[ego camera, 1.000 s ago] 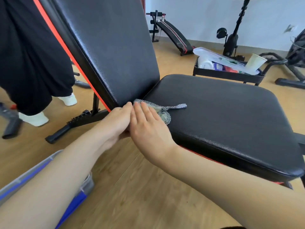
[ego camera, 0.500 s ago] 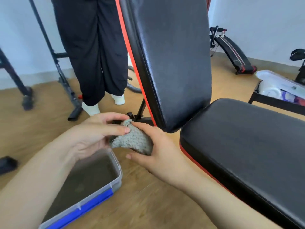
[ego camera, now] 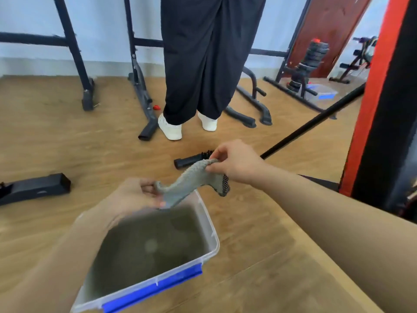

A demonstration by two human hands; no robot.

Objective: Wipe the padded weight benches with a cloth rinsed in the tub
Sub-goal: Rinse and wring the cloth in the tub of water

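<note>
Above the tub (ego camera: 211, 224), a grey cloth (ego camera: 191, 180) hangs stretched between both hands. Right hand (ego camera: 237, 162) pinches the upper end between thumb and fingertips, raised and farther out; left hand (ego camera: 135, 197) is closed on the lower end, just over the tub's far rim. Cloth sags in the middle; a dark mesh-backed corner droops below the right hand. Whether the cloth's low edge touches the water cannot be told. Tub: clear plastic, blue clip on the near wall, filled with murky grey-brown water, standing on the wood floor (ego camera: 259, 256). Left forearm crosses in front of the tub's left side and hides that rim. Bench (ego camera: 388, 109) sits at the right frame edge, only a black pad side with a red stripe visible, apart from the tub. A black bar (ego camera: 311, 124) runs diagonally from the bench area along the floor behind the right hand; a black foot (ego camera: 189, 161) lies just beyond the cloth. Another person (ego camera: 203, 64) in black trousers and white shoes stands straight ahead, among black rack legs (ego camera: 140, 82). A black block (ego camera: 36, 187) lies on the floor at left. Far right background: stacked weight plates (ego camera: 313, 55), a second clear tub with blue clip (ego camera: 322, 92), a brown door (ego camera: 327, 26). Slight motion blur over hands and near tub.
</note>
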